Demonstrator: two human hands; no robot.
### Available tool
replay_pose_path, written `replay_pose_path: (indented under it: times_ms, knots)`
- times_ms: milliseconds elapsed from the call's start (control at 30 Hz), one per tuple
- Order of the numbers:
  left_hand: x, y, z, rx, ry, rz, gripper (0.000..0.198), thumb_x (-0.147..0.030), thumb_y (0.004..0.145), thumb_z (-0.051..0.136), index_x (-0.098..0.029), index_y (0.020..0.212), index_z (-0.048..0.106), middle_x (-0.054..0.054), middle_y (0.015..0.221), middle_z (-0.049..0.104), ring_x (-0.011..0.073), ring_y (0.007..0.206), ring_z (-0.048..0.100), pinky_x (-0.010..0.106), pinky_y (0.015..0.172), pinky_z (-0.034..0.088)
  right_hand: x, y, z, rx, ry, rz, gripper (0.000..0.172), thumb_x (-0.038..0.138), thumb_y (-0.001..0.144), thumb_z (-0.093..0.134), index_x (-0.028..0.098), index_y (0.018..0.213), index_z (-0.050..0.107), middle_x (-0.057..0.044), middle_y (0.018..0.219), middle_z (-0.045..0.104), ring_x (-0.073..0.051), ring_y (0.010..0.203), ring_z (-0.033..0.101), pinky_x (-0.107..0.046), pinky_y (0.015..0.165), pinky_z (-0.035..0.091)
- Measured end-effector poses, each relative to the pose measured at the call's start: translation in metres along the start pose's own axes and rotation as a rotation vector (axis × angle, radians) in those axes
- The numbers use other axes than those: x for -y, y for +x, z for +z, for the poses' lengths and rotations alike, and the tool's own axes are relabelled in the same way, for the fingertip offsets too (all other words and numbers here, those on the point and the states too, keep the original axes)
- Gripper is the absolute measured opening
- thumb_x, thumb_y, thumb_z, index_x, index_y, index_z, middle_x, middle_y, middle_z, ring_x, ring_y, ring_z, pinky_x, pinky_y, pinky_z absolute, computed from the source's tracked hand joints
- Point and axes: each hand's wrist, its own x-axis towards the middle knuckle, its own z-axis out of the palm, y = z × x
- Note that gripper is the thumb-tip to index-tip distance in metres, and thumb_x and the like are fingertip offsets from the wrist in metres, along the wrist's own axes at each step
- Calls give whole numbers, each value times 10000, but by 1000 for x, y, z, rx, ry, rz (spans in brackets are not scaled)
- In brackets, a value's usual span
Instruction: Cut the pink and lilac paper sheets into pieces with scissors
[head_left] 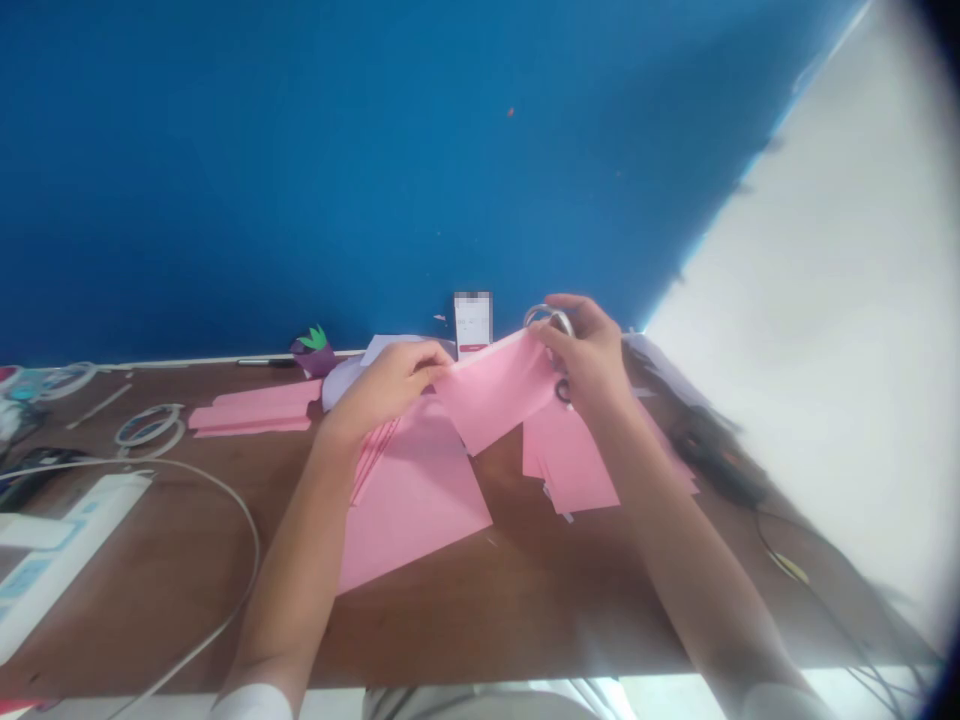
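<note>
A piece of pink paper is held up above the table, with a pale strip along its top edge. My left hand pinches its left corner between thumb and fingers. My right hand is closed at the other end, with a pale ring like a roll of tape in its fingers. Beneath lies a larger pink sheet, with folded pink strips on it beside my left forearm. More pink pieces lie below my right hand. A small dark ring shows by my right palm; its kind is unclear.
A phone leans against the blue wall. Folded pink paper, tape rolls and a white power strip with a looping cable lie left. A purple paper piece with a green top stands behind. A dark object with cables lies right.
</note>
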Motion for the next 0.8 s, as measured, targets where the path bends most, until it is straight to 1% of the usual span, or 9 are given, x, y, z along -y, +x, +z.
replay_pose_path:
  times_ms: [100,167,233,333,400,467,600,700,800]
  knots:
    - [8,0,-5,-25,105,-8,215,-329,832,485,-193,770,641,17,829,668,155,725,565,254,633,399,3,1,0,93,11,70,220,269,717,618,205,927,623,20,647,493,-76,495,392,-225,428,307]
    - [12,-1,-8,-19,173,-11,216,-328,838,475,-200,812,646,27,868,673,172,773,579,269,673,416,3,0,3,164,4,100,210,240,713,601,199,917,628,28,635,481,-73,499,393,-216,431,305]
    - [13,-3,-7,-9,207,1,224,-328,839,481,-218,960,634,43,1006,664,197,898,587,290,744,434,1,-1,7,202,-3,112,213,232,714,592,194,921,627,28,651,491,-71,512,404,-210,441,313]
    - [3,-6,3,24,183,56,413,-341,837,509,-275,1243,483,53,1249,567,225,1102,532,321,847,433,0,-8,16,225,0,111,215,251,734,581,196,938,624,26,669,507,-72,527,417,-211,460,330]
    - [-7,-6,15,35,141,89,441,-362,848,505,-287,1278,438,56,1278,545,231,1116,529,327,850,434,2,-13,22,258,6,106,215,263,748,574,197,947,622,22,674,522,-78,542,434,-216,479,347]
    - [-14,-2,29,-29,107,103,408,-375,851,509,-264,1241,461,71,1237,568,243,1088,543,331,821,439,6,-18,26,297,5,90,207,263,760,564,194,946,623,14,691,547,-86,565,456,-224,507,367]
    - [-17,9,46,-158,-5,109,232,-371,897,430,-213,990,573,47,924,662,196,836,605,292,701,437,16,-22,28,292,-41,18,198,236,784,536,188,952,629,-9,774,600,-102,639,497,-243,583,393]
    - [-15,13,48,-229,-37,138,182,-330,886,459,-203,875,588,23,833,661,170,767,593,274,676,419,19,-21,24,320,-119,-59,200,236,804,523,199,968,632,-12,814,615,-118,694,515,-254,629,396]
    - [-15,12,45,-238,-7,156,167,-297,880,463,-208,856,602,13,800,657,160,722,580,269,649,397,17,-19,19,371,-229,-159,204,226,819,510,215,975,640,-22,884,625,-137,755,527,-265,662,395]
